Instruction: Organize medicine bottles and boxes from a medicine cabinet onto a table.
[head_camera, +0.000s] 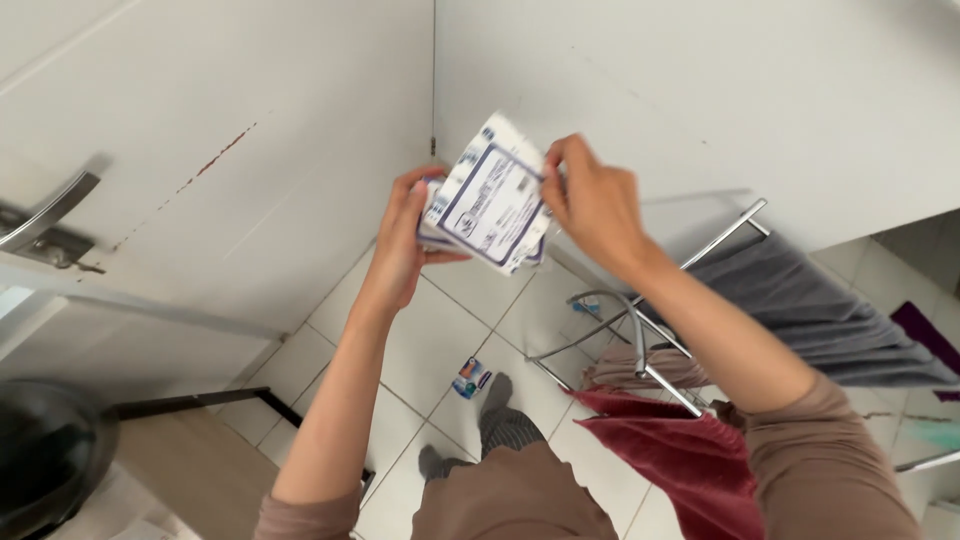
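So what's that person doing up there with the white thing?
A person standing on the tiled floor holds a white packet with dark blue printing up in front of white doors. The left hand grips its lower left side, and the right hand pinches its top right edge. A small packet lies on the floor by their grey-socked feet. A drying rack beside them carries a grey towel and a red towel.

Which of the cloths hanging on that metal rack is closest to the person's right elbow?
The dark red cloth, draped at the near end of the metal rack just beside the right elbow. The grey cloth hangs farther along the rack, toward the wall.
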